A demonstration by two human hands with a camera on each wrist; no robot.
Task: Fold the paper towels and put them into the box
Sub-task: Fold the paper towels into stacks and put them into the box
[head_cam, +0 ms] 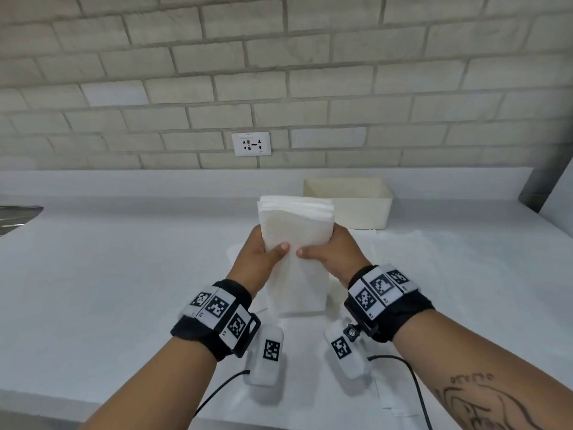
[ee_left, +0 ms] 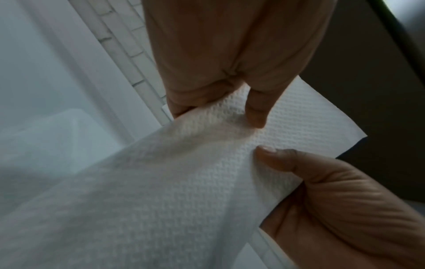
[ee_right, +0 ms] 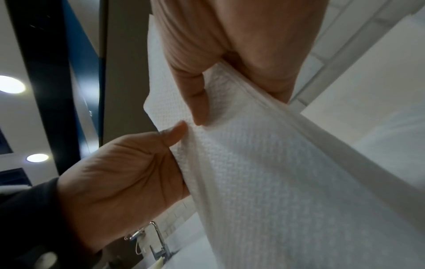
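A stack of folded white paper towels stands upright above the counter, held between both hands. My left hand grips its left edge, thumb on the near face and fingers behind. My right hand grips the right edge the same way. The two thumbs nearly meet at the middle of the stack. The left wrist view shows the embossed towel under my left thumb. In the right wrist view the layered edge of the towels runs out of my right hand. A cream box stands open just behind and right of the stack.
More unfolded paper towels lie flat on the white counter under and right of my hands. A sink edge shows at far left, its faucet visible in the right wrist view. A wall outlet sits on the brick wall behind.
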